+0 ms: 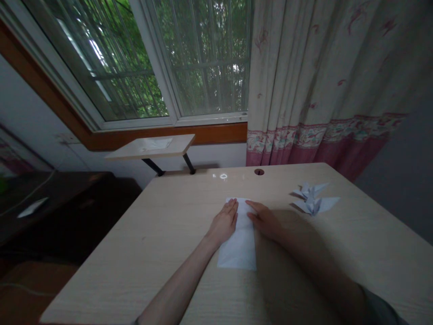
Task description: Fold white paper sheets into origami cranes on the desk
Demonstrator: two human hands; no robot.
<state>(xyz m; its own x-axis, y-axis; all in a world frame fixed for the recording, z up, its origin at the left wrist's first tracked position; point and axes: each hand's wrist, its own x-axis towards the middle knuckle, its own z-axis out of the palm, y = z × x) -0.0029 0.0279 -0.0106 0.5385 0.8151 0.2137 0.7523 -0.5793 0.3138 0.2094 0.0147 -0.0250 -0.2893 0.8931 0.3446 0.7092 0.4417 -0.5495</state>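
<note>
A white sheet of paper, long and narrow, lies flat on the desk in front of me. My left hand rests on its upper left part, fingers stretched out together and pressed flat. At the upper right edge of the paper is my right hand, with its index finger and thumb apart and their tips at the sheet. Its other fingers are mostly hidden behind the index finger and thumb. Two folded paper cranes stand close together to the right of my right hand, one partly behind the other.
The pale wooden desk has a round cable hole near its back edge. A small raised shelf at the back left holds a white sheet. Behind are a window and a curtain. A dark table stands at left.
</note>
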